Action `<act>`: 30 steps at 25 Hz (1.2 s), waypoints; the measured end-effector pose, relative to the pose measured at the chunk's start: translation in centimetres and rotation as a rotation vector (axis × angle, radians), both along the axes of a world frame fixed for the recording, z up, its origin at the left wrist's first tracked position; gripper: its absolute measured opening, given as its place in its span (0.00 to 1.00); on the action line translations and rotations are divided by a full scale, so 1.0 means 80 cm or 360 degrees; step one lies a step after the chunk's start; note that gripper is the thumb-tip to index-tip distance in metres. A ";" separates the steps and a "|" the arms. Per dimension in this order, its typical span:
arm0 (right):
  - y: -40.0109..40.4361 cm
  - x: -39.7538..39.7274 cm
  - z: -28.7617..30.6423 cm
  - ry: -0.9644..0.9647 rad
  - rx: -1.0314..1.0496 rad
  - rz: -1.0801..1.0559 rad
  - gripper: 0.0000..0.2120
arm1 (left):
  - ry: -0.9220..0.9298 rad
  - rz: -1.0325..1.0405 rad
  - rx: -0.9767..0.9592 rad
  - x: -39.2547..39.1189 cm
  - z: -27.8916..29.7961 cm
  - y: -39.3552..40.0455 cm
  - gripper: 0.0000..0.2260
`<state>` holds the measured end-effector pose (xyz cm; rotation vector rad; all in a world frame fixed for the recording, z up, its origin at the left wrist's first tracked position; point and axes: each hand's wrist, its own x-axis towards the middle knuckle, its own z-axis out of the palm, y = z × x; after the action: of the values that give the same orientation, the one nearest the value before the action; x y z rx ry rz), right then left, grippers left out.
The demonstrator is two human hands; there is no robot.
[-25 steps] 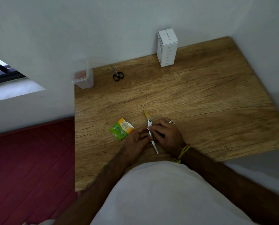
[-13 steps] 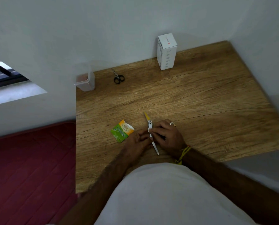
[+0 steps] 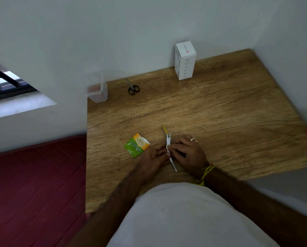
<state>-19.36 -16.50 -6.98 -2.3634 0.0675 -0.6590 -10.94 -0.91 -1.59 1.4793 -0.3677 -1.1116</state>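
A thin white stick-like item with a yellow tip (image 3: 167,139) lies across the wooden table (image 3: 211,111) near its front edge. My left hand (image 3: 153,155) and my right hand (image 3: 188,153) meet over its middle, and fingers of both pinch it there. Its yellow end pokes out beyond my fingers, and its white end points back toward me. A torn green and orange sachet (image 3: 137,147) lies flat just left of my left hand, not touched.
Small black scissors (image 3: 132,87) lie near the back wall. A clear plastic container (image 3: 97,92) stands at the table's back left corner, a tall white box (image 3: 184,60) at the back. Red floor lies left of the table.
Both hands stay pinching the stick in the same spot. The view has tilted slightly, so the table sits a little lower in the frame.
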 end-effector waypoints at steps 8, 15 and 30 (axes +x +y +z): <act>0.002 -0.004 0.002 -0.0023 0.0048 0.0011 0.07 | 0.0007 -0.0050 -0.0052 0.003 -0.003 0.004 0.18; 0.002 -0.010 -0.001 -0.0011 -0.0048 0.0082 0.07 | 0.0071 -0.0026 -0.0078 0.002 -0.007 0.005 0.21; -0.004 -0.020 -0.004 0.0019 -0.0072 0.0219 0.08 | 0.0394 0.0288 0.0080 0.002 -0.005 -0.007 0.17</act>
<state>-20.93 -16.79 -7.31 -2.3905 -0.1048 -0.5858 -10.81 -1.51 -1.98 1.3697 -0.0329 -1.1481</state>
